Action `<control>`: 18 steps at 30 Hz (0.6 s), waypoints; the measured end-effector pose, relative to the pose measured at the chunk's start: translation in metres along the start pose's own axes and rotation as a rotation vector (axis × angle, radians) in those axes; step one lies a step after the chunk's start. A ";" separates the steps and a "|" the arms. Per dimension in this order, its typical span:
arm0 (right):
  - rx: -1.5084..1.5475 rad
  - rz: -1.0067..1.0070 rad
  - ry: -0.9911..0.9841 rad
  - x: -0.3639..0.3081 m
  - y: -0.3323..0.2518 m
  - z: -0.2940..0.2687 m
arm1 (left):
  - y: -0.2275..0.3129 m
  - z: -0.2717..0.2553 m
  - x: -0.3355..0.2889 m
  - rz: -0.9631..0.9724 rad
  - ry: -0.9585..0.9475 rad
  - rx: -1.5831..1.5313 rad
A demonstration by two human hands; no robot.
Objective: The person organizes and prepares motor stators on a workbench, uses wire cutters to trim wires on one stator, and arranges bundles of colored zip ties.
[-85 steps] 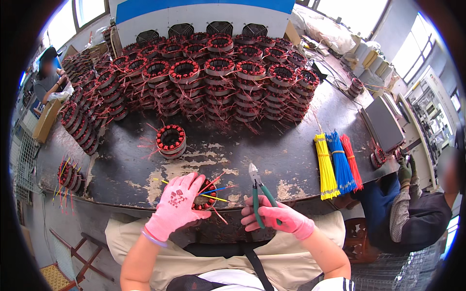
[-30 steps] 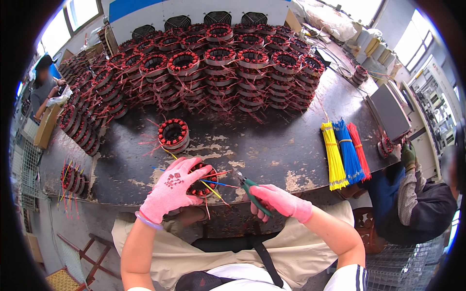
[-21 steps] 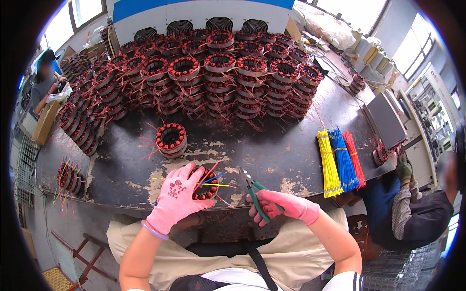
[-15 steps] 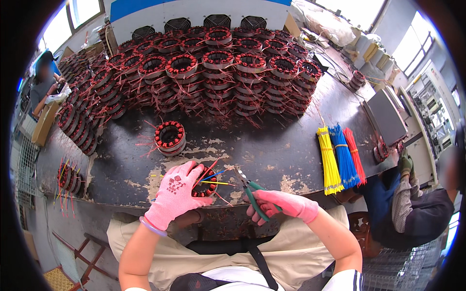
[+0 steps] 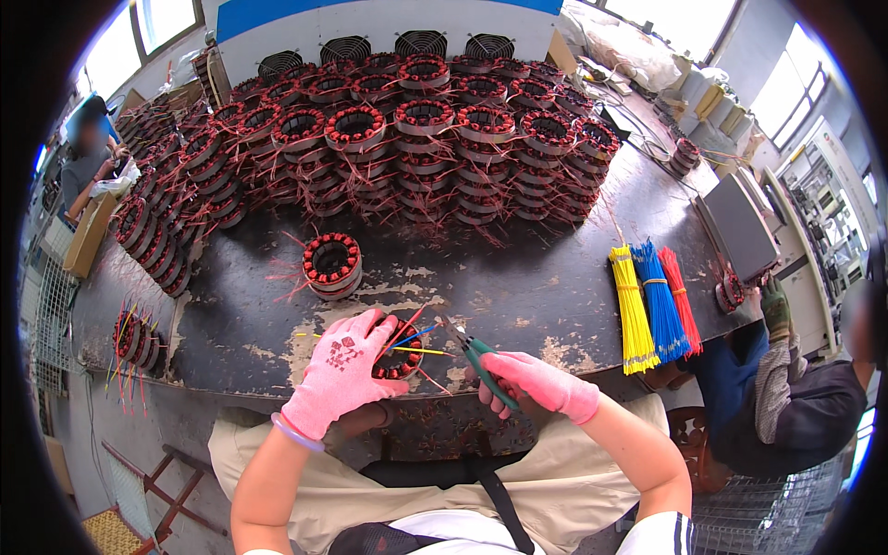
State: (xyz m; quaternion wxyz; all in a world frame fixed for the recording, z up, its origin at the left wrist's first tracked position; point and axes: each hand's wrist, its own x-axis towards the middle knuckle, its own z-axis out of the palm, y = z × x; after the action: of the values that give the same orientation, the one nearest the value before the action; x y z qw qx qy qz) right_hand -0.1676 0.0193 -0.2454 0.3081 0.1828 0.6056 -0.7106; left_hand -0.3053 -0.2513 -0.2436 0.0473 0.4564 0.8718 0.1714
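My left hand (image 5: pixel 340 368), in a pink glove, is closed over the left side of a motor stator (image 5: pixel 401 368) with red windings, at the near edge of the bench. Red, blue and yellow lead wires stick out from the stator to the right, past my fingers. My right hand, also pink-gloved (image 5: pixel 541 381), grips green-handled pliers (image 5: pixel 474 350). Their jaws point up and left, just above the wire ends; whether they touch a wire is unclear. Behind my left hand another stator (image 5: pixel 331 262) stands on the bench, thin red wires trailing off its left side.
Tall stacks of stators (image 5: pixel 416 148) fill the back of the bench (image 5: pixel 518 268). Bundles of yellow (image 5: pixel 634 314), blue (image 5: pixel 660 305) and red (image 5: pixel 680 301) wires lie at the right. Wired stators (image 5: pixel 137 340) sit at the left edge. Co-workers sit on both sides.
My right hand has risen slightly with the pliers, whose handles look closer together. My left hand stays on the stator. The whole view has shifted a little.
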 end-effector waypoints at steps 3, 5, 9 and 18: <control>0.002 -0.032 0.019 0.002 0.001 0.001 | 0.000 0.001 -0.001 0.011 0.018 0.007; 0.038 -0.038 -0.001 0.004 0.002 -0.001 | -0.003 0.007 -0.004 0.036 0.076 0.054; 0.227 0.037 -0.112 -0.007 0.010 -0.013 | 0.024 -0.002 0.004 -0.258 -0.054 0.130; 0.124 0.116 -0.156 0.002 0.009 -0.010 | 0.017 -0.004 0.002 -0.218 -0.015 0.095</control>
State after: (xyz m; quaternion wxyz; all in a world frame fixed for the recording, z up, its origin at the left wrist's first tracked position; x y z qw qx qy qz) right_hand -0.1637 0.0278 -0.2555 0.3829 0.1805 0.5231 -0.7397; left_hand -0.2941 -0.2415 -0.2336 0.0506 0.3617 0.9231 0.1202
